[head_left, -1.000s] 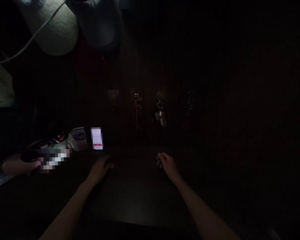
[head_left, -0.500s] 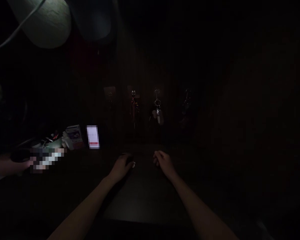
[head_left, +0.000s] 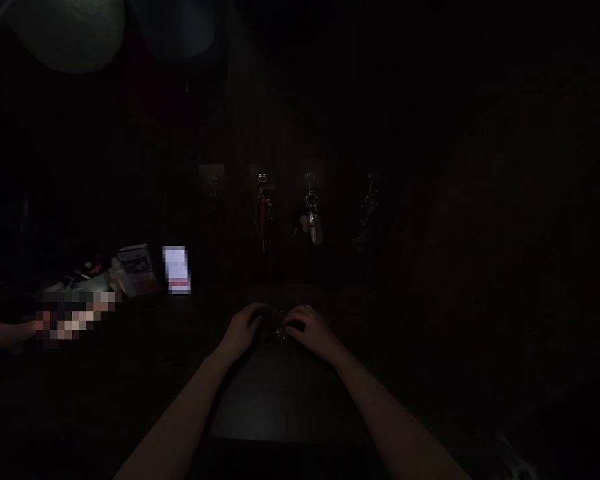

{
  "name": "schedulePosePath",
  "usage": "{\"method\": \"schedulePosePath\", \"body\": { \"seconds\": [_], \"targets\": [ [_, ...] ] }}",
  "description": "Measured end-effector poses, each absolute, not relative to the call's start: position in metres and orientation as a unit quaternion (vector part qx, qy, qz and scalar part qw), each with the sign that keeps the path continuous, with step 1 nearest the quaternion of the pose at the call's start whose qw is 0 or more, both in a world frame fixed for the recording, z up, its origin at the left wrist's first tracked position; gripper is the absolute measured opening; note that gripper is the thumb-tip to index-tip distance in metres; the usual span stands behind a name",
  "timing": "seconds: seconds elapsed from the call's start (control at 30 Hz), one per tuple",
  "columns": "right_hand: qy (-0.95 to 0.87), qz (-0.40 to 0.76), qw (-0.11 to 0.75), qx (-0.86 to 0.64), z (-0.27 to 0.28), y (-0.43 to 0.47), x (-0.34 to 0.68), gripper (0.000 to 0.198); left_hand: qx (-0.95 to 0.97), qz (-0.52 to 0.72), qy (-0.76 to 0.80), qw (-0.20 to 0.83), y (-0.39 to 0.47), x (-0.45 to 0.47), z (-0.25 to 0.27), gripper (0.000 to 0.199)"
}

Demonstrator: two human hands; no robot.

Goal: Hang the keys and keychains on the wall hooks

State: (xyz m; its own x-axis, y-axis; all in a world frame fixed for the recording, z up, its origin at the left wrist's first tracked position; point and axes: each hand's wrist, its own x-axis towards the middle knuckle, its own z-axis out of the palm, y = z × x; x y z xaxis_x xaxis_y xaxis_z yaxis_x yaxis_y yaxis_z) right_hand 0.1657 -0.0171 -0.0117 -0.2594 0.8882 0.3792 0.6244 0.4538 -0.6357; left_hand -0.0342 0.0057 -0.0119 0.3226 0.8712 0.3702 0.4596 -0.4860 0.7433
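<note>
Very little light falls on the scene, so detail is poor. My left hand (head_left: 241,328) is low over the dark tabletop, its fingers curled inward; what they hold is too dark to make out. Facing it, my right hand (head_left: 313,331) has thumb and fingers bent around a small shiny metal thing (head_left: 280,333), perhaps keys, in the narrow gap between both hands. On the wall beyond, a bunch of keys (head_left: 313,223) hangs from a hook. To its left a darker bunch (head_left: 263,210) hangs, and to its right a dim hanging item (head_left: 371,197).
At far left another person's hand (head_left: 10,333) is beside a blurred-out bright object (head_left: 80,323). A small printed box (head_left: 137,268) and a lit phone-like screen (head_left: 177,270) stand at the table's back left. Pale and dark caps (head_left: 73,33) hang at upper left.
My right hand has moved left to the small shiny metal thing, which was at my left fingertips before. The view has shifted slightly, and the hanging keys appear a little further left.
</note>
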Motion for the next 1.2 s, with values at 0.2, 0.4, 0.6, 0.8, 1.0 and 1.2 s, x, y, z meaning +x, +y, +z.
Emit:
{"method": "schedulePosePath", "body": {
  "seconds": [0.2, 0.4, 0.6, 0.8, 1.0, 1.2],
  "targets": [
    [-0.76, 0.131, 0.335, -0.541, -0.011, -0.016, 0.166, 0.011, 0.837, 0.306, 0.404, 0.205, 0.005, -0.036, -0.013, 0.027],
    [-0.723, 0.053, 0.302, -0.619, -0.01, -0.018, 0.171, 0.012, 0.819, 0.325, 0.404, 0.245, 0.002, -0.036, -0.007, 0.021],
    [-0.708, 0.021, 0.314, -0.632, -0.007, -0.021, 0.173, 0.014, 0.77, 0.358, 0.424, 0.317, -0.001, -0.035, -0.003, 0.013],
    [-0.773, 0.064, 0.38, -0.505, -0.004, -0.025, 0.168, 0.012, 0.712, 0.408, 0.422, 0.385, 0.0, -0.022, -0.001, 0.016],
    [-0.779, 0.118, 0.389, -0.476, -0.007, -0.023, 0.164, 0.008, 0.675, 0.423, 0.41, 0.445, -0.002, -0.016, 0.003, 0.018],
    [-0.726, 0.217, 0.437, -0.484, -0.006, -0.021, 0.159, 0.012, 0.677, 0.394, 0.409, 0.468, -0.003, -0.018, 0.005, 0.022]
  ]
}}
